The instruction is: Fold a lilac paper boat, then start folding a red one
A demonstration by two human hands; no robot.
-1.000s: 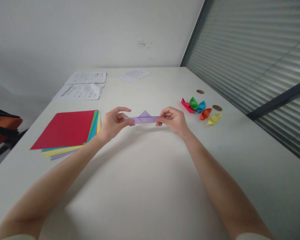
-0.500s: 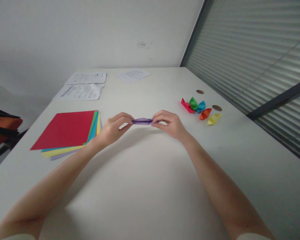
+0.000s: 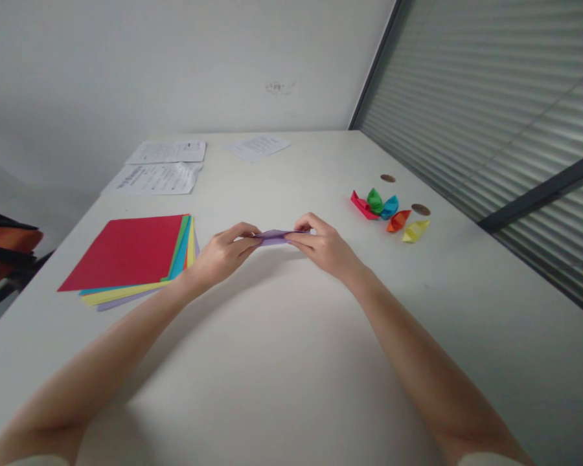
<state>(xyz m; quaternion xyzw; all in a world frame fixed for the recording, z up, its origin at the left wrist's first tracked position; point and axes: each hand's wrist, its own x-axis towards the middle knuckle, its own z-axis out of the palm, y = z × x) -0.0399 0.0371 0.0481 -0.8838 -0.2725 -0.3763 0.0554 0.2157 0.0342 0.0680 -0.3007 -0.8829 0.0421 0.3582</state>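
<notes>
A folded piece of purple paper (image 3: 274, 237) is held up above the white table, stretched level between my two hands. My left hand (image 3: 226, 252) pinches its left end between thumb and fingers. At the other end, my right hand (image 3: 326, 246) grips the paper with the thumb along the near side and the fingers behind. The fingers cover both ends, so only the middle of the paper shows. Beyond my right hand lie small folded paper boats: red (image 3: 363, 206), green (image 3: 374, 200), blue (image 3: 389, 207), orange (image 3: 399, 221) and yellow (image 3: 415, 231).
A fanned stack of coloured paper, red sheet (image 3: 126, 252) on top, lies on the white table (image 3: 282, 362) left of my left hand. Printed sheets (image 3: 155, 178) lie at the back left, another (image 3: 260, 147) at the back. Blinds (image 3: 490, 97) line the right side; an orange chair (image 3: 10, 249) stands left.
My right thumb has slid left along the near side of the purple paper, and the fingers have shifted. The paper has tilted so more of its near face shows. The left fingers have closed down slightly.
</notes>
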